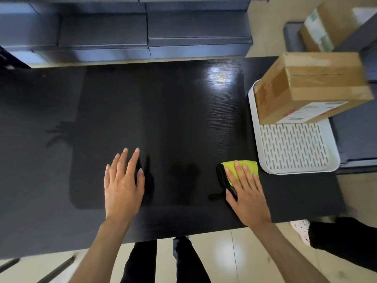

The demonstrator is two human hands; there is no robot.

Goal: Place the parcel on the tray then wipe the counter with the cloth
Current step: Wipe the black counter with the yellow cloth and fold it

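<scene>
Head view: right hand (245, 193) flat on cloth (241, 170), apparently near counter (163, 111) edge

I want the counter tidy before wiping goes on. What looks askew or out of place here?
The cardboard parcel sits askew on the white tray, crowding its far end and overhanging the rim. Otherwise nothing stands out: the right hand lies flat on the yellow-green cloth, the left hand hovers open over the black counter.

Head-worn camera looks steeply down, close over the counter (163, 109).
</scene>
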